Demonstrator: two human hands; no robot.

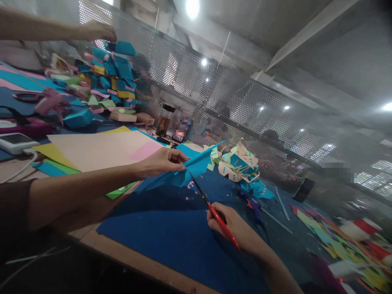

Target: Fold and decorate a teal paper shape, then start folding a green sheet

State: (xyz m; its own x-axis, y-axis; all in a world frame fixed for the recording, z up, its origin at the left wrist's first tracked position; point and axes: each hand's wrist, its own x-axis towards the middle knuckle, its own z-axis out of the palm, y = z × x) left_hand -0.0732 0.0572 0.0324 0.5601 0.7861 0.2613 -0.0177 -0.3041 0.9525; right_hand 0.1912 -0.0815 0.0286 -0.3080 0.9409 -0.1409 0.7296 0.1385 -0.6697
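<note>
My left hand (165, 161) pinches a folded sheet of blue paper (200, 160) between thumb and fingers, holding it up above the dark blue mat (159, 228). In my right hand (228, 224) is a pair of scissors (219, 218) with red handles. The dark blades point up and left, their tips close to the lower edge of the paper; whether they touch it I cannot tell. Small pink paper scraps (191, 185) lie on the mat below the sheet.
Paper sheets (101, 147) are stacked at left beside a white device (16, 143). Folded paper shapes (237, 161) and a blue glue gun (251, 202) lie beyond the scissors. Another person's hand (99, 32) touches a pile of paper pieces (118, 69). A jar (164, 118) stands behind.
</note>
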